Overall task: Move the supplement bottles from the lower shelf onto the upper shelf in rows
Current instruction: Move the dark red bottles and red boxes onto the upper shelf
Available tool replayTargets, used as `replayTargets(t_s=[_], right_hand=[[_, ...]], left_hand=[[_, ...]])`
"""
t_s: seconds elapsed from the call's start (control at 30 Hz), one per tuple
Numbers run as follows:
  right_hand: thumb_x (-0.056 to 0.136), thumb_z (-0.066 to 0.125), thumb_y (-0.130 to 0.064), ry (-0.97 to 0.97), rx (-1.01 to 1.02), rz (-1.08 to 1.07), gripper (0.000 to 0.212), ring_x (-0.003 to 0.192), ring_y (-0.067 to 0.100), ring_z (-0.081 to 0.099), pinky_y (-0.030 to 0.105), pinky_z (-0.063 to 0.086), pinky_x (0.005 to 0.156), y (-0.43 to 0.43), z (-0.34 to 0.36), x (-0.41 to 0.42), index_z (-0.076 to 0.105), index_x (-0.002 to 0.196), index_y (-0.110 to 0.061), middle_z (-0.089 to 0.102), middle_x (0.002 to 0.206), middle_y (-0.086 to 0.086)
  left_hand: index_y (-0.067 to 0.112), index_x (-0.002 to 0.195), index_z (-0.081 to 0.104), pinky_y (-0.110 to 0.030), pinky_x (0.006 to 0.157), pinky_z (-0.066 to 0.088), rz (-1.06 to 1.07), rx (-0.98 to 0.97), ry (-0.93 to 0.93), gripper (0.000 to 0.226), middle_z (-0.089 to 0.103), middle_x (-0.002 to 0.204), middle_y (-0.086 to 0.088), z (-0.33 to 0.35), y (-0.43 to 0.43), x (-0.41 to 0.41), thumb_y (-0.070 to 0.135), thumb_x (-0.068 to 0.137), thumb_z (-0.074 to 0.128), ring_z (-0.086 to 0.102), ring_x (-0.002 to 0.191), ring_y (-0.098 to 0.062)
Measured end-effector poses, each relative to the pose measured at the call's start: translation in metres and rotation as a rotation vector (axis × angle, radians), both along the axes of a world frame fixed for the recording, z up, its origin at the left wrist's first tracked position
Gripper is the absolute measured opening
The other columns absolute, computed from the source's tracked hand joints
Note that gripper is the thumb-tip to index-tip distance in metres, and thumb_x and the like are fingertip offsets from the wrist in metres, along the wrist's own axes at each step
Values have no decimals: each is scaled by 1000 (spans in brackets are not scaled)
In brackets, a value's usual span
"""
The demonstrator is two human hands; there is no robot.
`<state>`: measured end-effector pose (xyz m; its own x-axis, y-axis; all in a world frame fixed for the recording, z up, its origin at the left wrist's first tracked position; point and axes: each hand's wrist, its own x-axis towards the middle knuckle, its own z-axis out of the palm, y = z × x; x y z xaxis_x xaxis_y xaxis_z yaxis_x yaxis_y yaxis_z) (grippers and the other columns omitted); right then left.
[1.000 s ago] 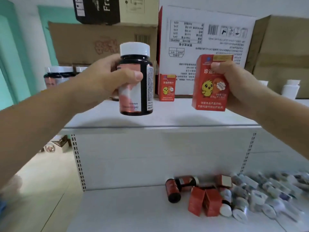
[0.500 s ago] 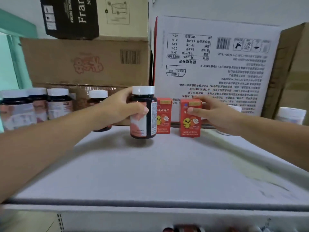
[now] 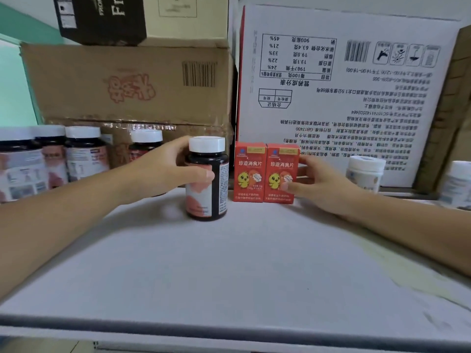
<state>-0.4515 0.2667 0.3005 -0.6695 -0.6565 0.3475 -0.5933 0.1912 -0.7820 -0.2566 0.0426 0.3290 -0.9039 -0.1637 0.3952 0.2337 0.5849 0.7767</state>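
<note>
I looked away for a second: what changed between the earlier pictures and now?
The left hand carried the dark bottle forward onto the upper shelf; the right hand set its red box beside the other red box. Both hands still grip them.

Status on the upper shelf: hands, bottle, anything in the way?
Left hand grips dark white-capped bottle, upright on white shelf. Right hand pinches red cardboard box, touching matching red box. Brown carton behind bottle.

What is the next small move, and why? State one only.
Probably push the dark bottle back into line: the left hand grips it upright on the upper shelf, its base nearer the front edge than the red box the right hand holds.
</note>
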Motion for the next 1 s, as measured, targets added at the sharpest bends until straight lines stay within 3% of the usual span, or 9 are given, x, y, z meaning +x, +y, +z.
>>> replayTargets(t_s=[0.07, 0.2, 0.3, 0.37, 0.43, 0.5, 0.6, 0.73, 1.0], right_hand=[[86, 72, -9, 12, 38, 7, 62, 105, 10, 65, 32, 54, 94, 1, 0, 2, 42, 140, -13, 65, 121, 2], [83, 74, -37, 85, 214, -114, 80, 114, 12, 57, 35, 44, 103, 12, 11, 22, 30, 148, -18, 48, 132, -11], [86, 70, -31, 174, 265, -318, 48, 105, 19, 60, 35, 47, 88, 28, 27, 43, 48, 128, -23, 58, 115, -6], [86, 69, -28, 238, 344, -308, 25, 97, 20, 62, 33, 49, 82, 35, 37, 58, 57, 107, -27, 63, 101, -6], [87, 68, -26, 299, 425, -217, 14, 96, 17, 62, 31, 48, 82, 32, 41, 84, 60, 98, -31, 65, 100, -6], [89, 66, -27, 322, 491, -123, 20, 104, 14, 60, 27, 44, 90, 21, 40, 117, 62, 109, -31, 65, 113, -5], [93, 59, -39, 454, 606, -19, 43, 128, 12, 47, 28, 32, 110, -5, 34, 158, 54, 134, -30, 54, 138, -11], [94, 53, -48, 473, 632, 99, 50, 132, 9, 43, 19, 31, 98, -50, 27, 201, 47, 141, -32, 44, 145, -15], [94, 50, -54, 557, 642, 200, 58, 138, 15, 38, 26, 29, 108, -135, 16, 240, 41, 145, -28, 40, 153, -7]], left_hand=[[22, 112, 56, -12, 60, 49, 18, 1, -10, 36, 70, 69, 15, 1, -1, 2, 6, 83, 71, 65, 68, 2], [23, 106, 59, -15, 66, 52, 46, -25, -53, 32, 73, 80, 12, 9, -1, 14, 12, 81, 75, 69, 79, -2], [23, 105, 61, -29, 77, 56, 122, -158, -127, 38, 74, 94, 4, 22, -3, 26, 27, 73, 82, 71, 91, -12], [23, 105, 60, -36, 81, 57, 163, -214, -133, 37, 72, 99, -1, 33, 1, 30, 30, 75, 80, 71, 93, -17], [24, 106, 60, -34, 78, 57, 176, -228, -115, 39, 71, 100, -1, 41, -1, 48, 34, 74, 80, 70, 93, -17], [25, 104, 60, -37, 81, 57, 161, -239, -121, 48, 72, 98, -1, 48, -5, 69, 42, 65, 83, 71, 92, -18], [19, 108, 60, -41, 84, 59, 128, -207, -123, 49, 72, 101, -4, 52, -13, 100, 34, 68, 84, 73, 90, -17], [19, 112, 55, -17, 55, 53, 189, -235, -92, 40, 68, 95, 0, 57, -26, 135, 28, 80, 76, 72, 77, -9], [30, 112, 49, -32, 66, 50, 369, -472, -95, 52, 63, 102, 9, 58, -72, 177, 41, 72, 80, 62, 91, -12]])
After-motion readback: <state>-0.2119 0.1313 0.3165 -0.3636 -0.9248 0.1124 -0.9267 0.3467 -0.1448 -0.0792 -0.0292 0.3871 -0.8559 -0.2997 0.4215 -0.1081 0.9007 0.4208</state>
